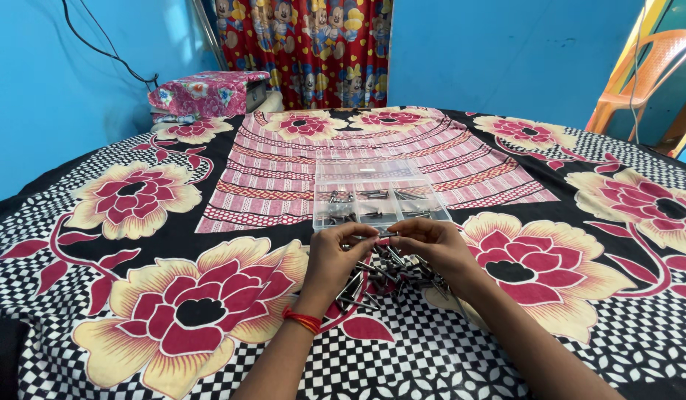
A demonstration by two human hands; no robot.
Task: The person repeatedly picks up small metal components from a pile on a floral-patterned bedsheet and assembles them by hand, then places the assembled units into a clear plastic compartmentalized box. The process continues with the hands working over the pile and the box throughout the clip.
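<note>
My left hand (335, 259) and my right hand (435, 248) meet over a heap of loose metal screws (383, 278) on the flowered bedsheet. Their fingertips pinch one small metal screw (383, 234) between them, just in front of a clear plastic compartment box (372, 194). The box lies open, its lid flat behind it, with several screws sorted in its compartments. A red thread band circles my left wrist.
The bed (172, 244) is covered with a black, red and cream floral sheet. A cloth-covered box (206, 92) stands at the back left by the blue wall. An orange plastic chair (643, 70) is at the back right; a cartoon-print curtain (313, 48) hangs behind.
</note>
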